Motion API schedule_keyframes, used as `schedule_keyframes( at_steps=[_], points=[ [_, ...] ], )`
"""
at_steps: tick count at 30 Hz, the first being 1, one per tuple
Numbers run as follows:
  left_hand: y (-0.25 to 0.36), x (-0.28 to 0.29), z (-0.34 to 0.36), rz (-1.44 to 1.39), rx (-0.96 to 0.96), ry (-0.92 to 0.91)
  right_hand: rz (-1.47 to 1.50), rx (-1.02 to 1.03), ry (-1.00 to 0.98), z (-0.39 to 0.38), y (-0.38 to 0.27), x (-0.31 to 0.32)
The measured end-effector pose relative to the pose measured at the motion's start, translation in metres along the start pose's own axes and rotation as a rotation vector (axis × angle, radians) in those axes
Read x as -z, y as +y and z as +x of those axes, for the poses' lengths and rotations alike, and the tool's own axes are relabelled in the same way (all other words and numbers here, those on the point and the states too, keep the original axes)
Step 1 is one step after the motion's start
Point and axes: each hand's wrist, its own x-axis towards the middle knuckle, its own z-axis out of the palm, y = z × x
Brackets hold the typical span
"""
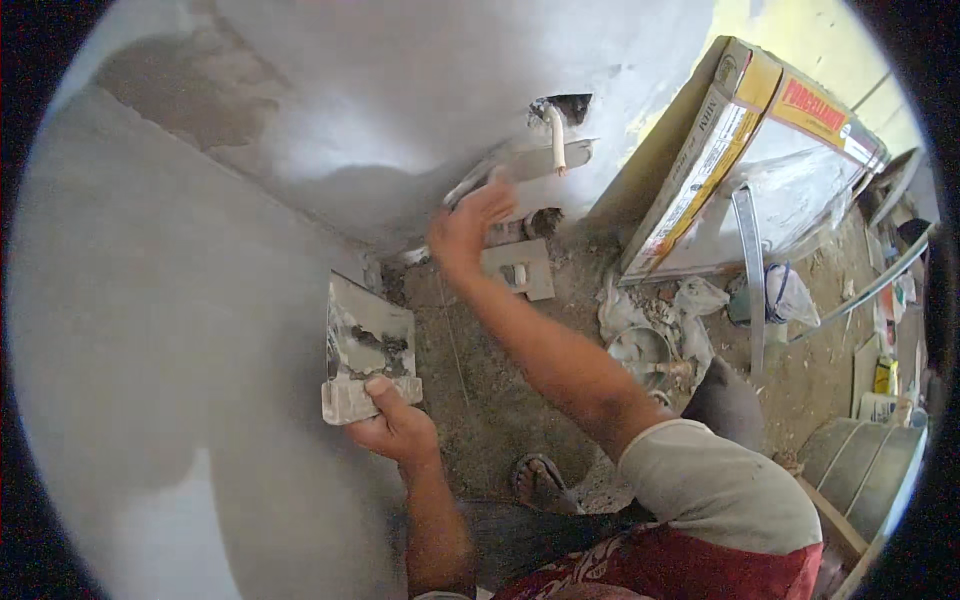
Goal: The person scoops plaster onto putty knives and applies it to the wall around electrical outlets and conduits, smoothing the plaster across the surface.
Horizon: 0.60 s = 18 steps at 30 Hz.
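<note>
My left hand grips the thick edge of a wide putty knife, thumb on top. Grey and dark compound is smeared over its flat blade. My right hand, blurred by motion, reaches to the far wall, its fingers around the near end of a long, flat trowel-like blade. That blade lies along the grey wall, just below a rough hole. From the hole hangs a pale cable, in front of the blade.
A lower opening sits near the floor. Under it lies a square board with a handle. A tile carton leans at right, near a bent metal strip. A round container and a metal drum stand nearer.
</note>
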Motion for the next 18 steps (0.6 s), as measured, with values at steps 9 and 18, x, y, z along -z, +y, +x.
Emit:
schedule_keyframes(
  at_steps=[9,18],
  points=[
    [-0.002,0.012,0.007,-0.106,0.079,-0.026,0.217,0.248,0.364,0.052,0.089,0.109],
    [-0.002,0.023,0.007,-0.084,0.007,-0.162,0.066,0.360,0.300,0.001,0.029,0.050]
  ],
)
